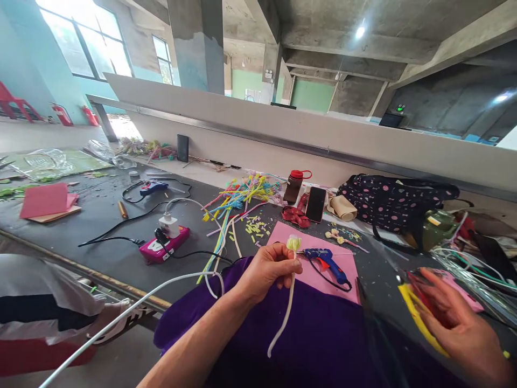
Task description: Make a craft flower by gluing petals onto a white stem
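Thumb and fingers of the left hand [272, 269] pinch a white-stemmed yellow flower [293, 244] beside the near left corner of the pink sheet [315, 237]; past its right edge, over the tabletop [100, 207], the right hand [460, 323] is at a red-and-yellow tool [413, 312], grip too blurred to tell

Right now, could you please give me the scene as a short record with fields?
Left hand: pinches a white-stemmed flower
Right hand: holds a yellow-and-red-handled tool, blurred
On pink sheet: glue gun
Beyond sheet: phone, bottle
Left of sheet: pipe cleaners, power strip
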{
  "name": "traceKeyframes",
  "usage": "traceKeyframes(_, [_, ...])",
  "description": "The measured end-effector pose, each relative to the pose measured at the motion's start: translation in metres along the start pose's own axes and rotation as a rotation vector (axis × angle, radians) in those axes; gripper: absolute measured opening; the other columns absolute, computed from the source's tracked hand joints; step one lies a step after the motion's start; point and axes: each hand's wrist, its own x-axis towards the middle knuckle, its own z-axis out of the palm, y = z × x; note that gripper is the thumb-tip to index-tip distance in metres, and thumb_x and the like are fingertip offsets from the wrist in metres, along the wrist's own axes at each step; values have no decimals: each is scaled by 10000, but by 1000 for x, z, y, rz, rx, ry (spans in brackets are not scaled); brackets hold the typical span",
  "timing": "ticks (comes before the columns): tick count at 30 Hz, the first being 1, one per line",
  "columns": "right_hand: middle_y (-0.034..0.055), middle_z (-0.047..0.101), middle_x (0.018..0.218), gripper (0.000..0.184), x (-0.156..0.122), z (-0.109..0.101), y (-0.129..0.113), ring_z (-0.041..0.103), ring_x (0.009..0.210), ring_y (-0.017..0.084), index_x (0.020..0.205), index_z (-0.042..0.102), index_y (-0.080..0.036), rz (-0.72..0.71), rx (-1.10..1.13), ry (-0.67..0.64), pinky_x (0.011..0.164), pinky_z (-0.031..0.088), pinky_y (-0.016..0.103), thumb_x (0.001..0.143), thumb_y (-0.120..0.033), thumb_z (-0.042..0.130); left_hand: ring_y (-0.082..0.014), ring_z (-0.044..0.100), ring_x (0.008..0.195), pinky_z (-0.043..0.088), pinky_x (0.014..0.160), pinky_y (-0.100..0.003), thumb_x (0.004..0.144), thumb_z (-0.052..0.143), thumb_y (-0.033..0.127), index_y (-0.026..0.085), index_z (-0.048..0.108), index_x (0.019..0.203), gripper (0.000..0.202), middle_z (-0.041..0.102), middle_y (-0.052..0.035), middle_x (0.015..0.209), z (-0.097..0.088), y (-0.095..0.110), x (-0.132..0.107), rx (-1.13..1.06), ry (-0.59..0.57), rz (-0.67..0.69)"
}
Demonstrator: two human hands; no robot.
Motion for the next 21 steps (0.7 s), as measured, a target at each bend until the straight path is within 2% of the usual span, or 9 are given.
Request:
traceKeyframes(2, [125, 618, 1115, 764, -4, 9, -24, 597, 1024, 292, 1391, 272, -256, 29, 223, -67, 812, 517, 400, 716, -411, 595, -49, 515, 377, 317, 337, -145, 668, 701, 264, 131, 551, 698, 203, 662, -27, 661, 3, -3, 4, 4, -28, 2])
traceKeyframes(4, [106, 619, 1048, 805, 0, 23, -51, 622, 941, 264, 1397, 246, -271, 20, 360, -181, 742, 534, 349, 703, -388, 635, -49, 514, 375, 318, 335, -145, 673, 698, 265, 130, 549, 698, 203, 663, -27, 662, 5, -8, 8, 4, -43, 3])
traceKeyframes(5, [96, 621, 1017, 827, 3, 32, -64, 628, 894, 246, 1396, 243, -275, 4, 384, -245, 704, 534, 323, 687, -364, 657, -48, 511, 372, 318, 334, -144, 674, 697, 263, 130, 547, 697, 202, 660, -24, 654, 6, -11, 10, 3, -45, 3])
traceKeyframes(8, [83, 547, 1152, 749, 13, 58, -102, 590, 891, 196, 1406, 219, -299, -79, 376, -404, 706, 501, 284, 751, -287, 581, -52, 515, 373, 326, 336, -142, 684, 689, 258, 128, 542, 702, 197, 653, -19, 637, 8, -22, 16, 3, -62, -15])
traceKeyframes(11, [52, 535, 1110, 715, 18, 79, -126, 559, 814, 169, 1358, 308, -287, -207, 306, -502, 694, 474, 272, 714, -263, 618, -58, 529, 382, 324, 337, -140, 699, 674, 252, 128, 540, 711, 182, 658, -25, 647, 8, -33, 17, 0, -72, -33])
traceKeyframes(16, [9, 518, 942, 682, 12, 97, -131, 518, 777, 162, 1226, 365, -264, -284, 197, -519, 699, 457, 287, 636, -272, 707, -75, 564, 409, 337, 348, -154, 706, 674, 278, 131, 555, 744, 193, 692, -65, 781, 9, -40, 13, 3, -97, -52])
traceKeyframes(21, [21, 494, 943, 665, 3, 101, -125, 499, 767, 177, 1161, 386, -256, -377, 119, -416, 677, 438, 307, 595, -292, 733, -95, 594, 449, 351, 358, -161, 723, 667, 323, 128, 581, 815, 233, 695, -88, 840, 7, -41, 11, 12, -111, -52])
